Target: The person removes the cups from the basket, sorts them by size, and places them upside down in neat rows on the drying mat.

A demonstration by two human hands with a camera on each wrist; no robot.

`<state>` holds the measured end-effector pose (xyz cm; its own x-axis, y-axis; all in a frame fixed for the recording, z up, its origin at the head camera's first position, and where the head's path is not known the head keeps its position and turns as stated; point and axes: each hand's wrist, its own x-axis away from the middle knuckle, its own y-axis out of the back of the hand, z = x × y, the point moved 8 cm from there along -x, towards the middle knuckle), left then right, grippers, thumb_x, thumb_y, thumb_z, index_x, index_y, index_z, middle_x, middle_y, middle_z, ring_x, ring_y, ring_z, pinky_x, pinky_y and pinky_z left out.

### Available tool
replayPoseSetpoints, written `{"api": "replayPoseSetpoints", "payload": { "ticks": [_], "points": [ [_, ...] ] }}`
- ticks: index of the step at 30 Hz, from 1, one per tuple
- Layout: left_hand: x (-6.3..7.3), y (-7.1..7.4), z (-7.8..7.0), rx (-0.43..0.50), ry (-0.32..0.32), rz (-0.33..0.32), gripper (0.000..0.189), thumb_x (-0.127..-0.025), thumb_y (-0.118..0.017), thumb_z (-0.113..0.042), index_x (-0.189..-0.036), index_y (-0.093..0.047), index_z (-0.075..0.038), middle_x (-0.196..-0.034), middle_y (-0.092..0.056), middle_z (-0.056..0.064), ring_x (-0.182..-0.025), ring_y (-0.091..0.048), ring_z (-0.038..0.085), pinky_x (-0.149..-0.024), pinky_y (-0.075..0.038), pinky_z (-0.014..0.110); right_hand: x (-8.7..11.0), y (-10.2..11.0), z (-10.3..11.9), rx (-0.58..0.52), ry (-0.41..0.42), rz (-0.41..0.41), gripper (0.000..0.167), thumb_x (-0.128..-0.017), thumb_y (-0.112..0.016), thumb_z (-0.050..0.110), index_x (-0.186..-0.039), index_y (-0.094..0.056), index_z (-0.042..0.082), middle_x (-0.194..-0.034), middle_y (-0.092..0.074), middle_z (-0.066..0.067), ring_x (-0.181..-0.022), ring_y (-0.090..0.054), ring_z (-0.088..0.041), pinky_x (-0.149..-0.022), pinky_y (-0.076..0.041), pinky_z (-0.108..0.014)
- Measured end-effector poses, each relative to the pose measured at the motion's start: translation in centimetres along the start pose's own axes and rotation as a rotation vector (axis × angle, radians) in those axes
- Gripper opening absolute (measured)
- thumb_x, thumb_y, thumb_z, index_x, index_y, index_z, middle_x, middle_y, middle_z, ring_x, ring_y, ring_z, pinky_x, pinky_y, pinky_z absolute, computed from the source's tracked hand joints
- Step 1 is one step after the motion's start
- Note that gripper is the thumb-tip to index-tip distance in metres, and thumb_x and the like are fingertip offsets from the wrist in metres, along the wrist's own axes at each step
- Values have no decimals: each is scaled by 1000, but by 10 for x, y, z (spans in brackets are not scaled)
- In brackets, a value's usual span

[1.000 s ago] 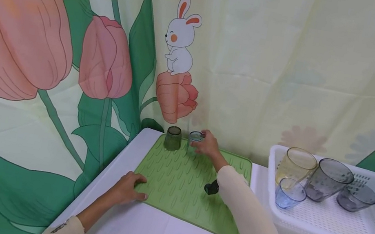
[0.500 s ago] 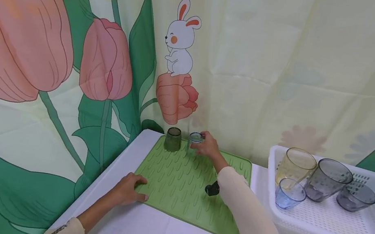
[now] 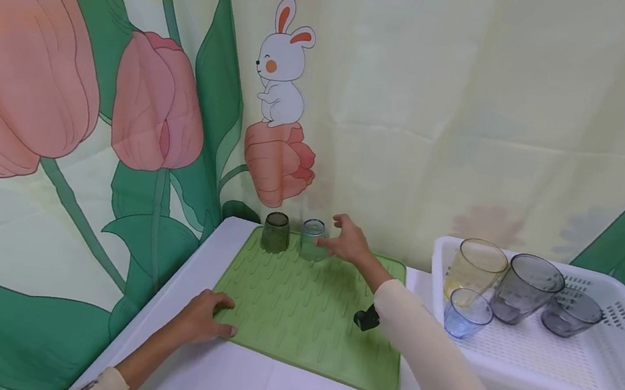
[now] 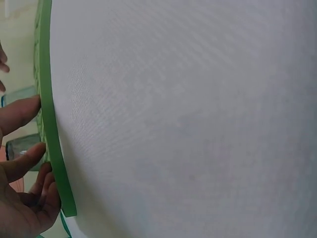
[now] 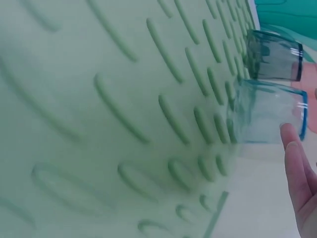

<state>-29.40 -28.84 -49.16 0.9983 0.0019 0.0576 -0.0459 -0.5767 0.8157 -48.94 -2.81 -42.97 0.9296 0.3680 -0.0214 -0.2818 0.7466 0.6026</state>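
A pale blue glass (image 3: 313, 240) stands near the back edge of the green ridged mat (image 3: 316, 320). Just left of it is a dark grey-green glass (image 3: 276, 234). My right hand (image 3: 349, 241) is beside the pale blue glass, thumb and fingers spread. In the right wrist view, its fingertips (image 5: 289, 133) overlap the glass's blue-edged upper end. My left hand (image 3: 200, 318) rests at the mat's near left corner, fingers loosely bent. In the left wrist view, its fingertips (image 4: 34, 103) touch the mat's edge, with nothing gripped.
To the right sits a white perforated basket (image 3: 580, 378). It holds a yellow glass (image 3: 475, 267), a tall grey glass (image 3: 524, 292), a low grey glass (image 3: 572, 314) and a small blue glass (image 3: 464, 317). A printed curtain (image 3: 403, 100) hangs right behind the mat.
My right hand has let go of the pale blue glass and drawn slightly to its right, fingers spreading. The view has turned a little right. The left hand stays at the mat's corner.
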Motion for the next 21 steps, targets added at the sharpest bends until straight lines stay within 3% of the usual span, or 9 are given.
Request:
{"api": "replayPoseSetpoints", "payload": {
  "ticks": [9,15,21],
  "points": [
    [-1,0,-1,1,-2,12,50,-76,-87,-21,-119,-67,-4,-111,-56,13,-103,-55,26,-88,-48,44,29,24,10,-32,17,26,77,-90,-76,29,-150,-37,1,-149,-47,-23,-90,-73,-36,-93,-54,-46],
    [-4,-1,-2,4,-17,21,51,-77,-87,-23,-119,-67,-4,-113,-57,14,-104,-55,26,-89,-48,45,53,37,17,-38,19,54,69,-89,-77,29,-145,-44,6,-141,-54,-17,-76,-72,-25,-81,-58,-40],
    [-6,-2,-4,-3,-28,12,50,-77,-86,-25,-119,-67,-4,-114,-58,14,-107,-57,29,-91,-49,48,82,48,22,-68,68,93,67,-88,-78,28,-142,-47,2,-136,-57,-19,-70,-70,-20,-68,-56,-33]
  ]
}}
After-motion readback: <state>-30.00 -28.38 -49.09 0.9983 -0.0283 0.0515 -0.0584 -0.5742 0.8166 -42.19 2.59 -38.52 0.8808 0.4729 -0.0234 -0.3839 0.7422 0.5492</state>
